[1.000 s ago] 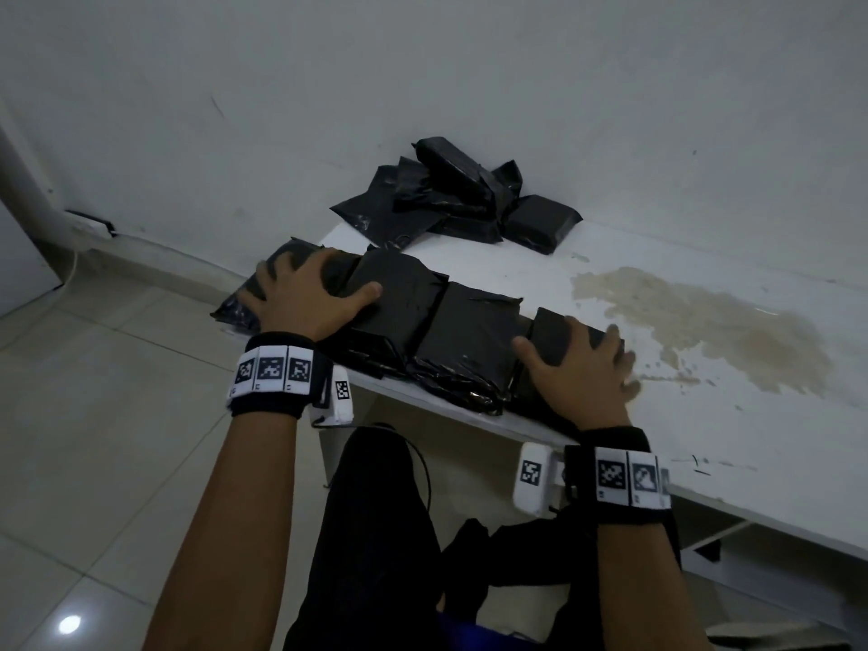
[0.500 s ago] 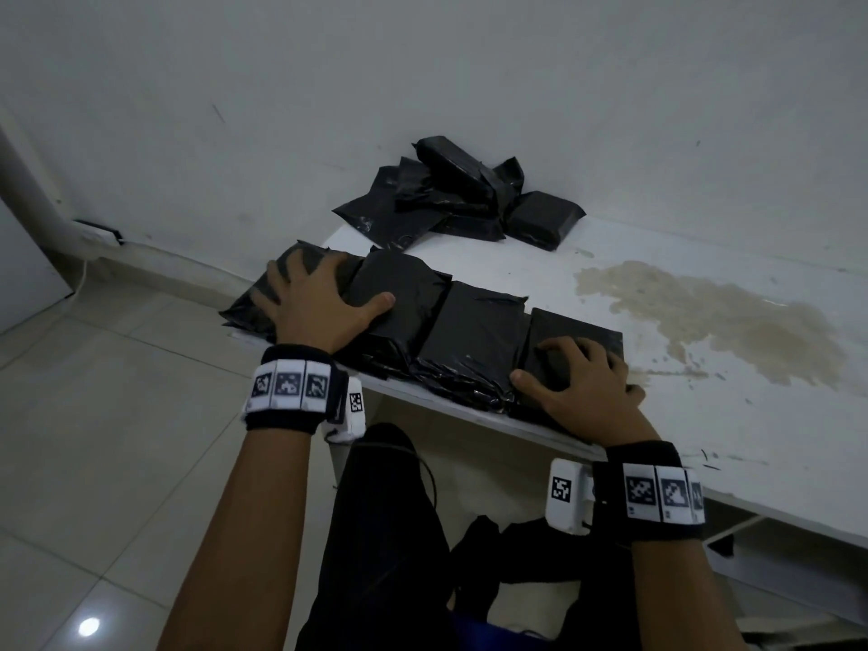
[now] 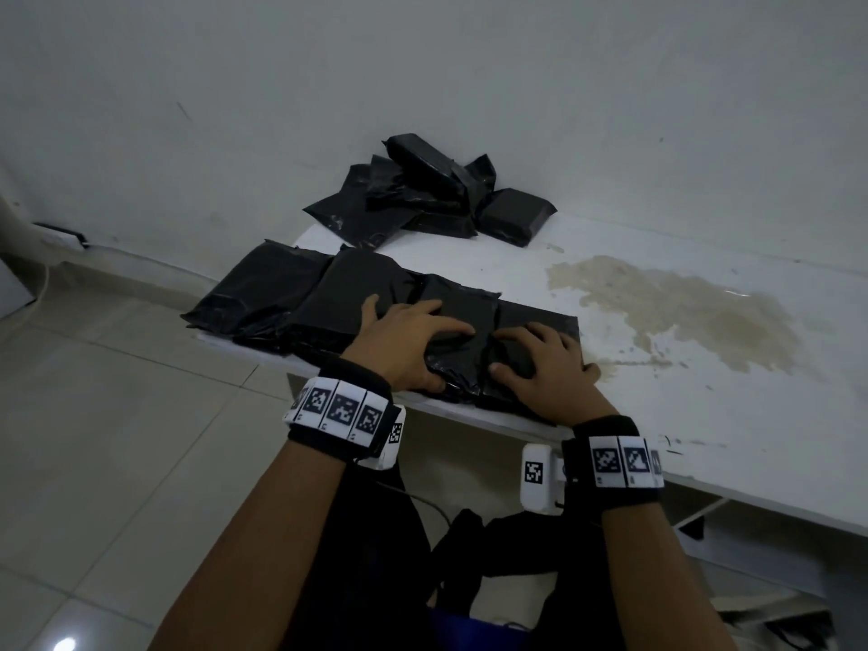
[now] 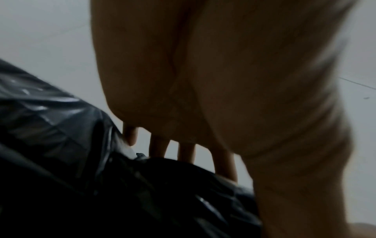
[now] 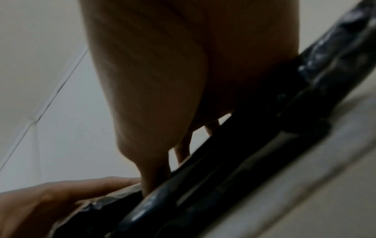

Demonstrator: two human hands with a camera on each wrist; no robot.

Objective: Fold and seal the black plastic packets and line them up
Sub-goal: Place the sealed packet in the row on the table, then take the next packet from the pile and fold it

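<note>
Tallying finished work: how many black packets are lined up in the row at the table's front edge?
4. From left: first, second, third under the left hand, fourth under the right hand. The rear pile isn't counted.

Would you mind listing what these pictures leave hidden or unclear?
- Head view: the right hand and left hand cover the seam between the row's last two packets.
- Head view: pile by the wall overlaps itself; count unclear.
- Wrist views: palms fill the frame, blurred; packet seals unreadable.

Row of packets (image 3: 329, 298) along table (image 3: 704, 415) front edge; pile (image 3: 432, 190) behind.
</note>
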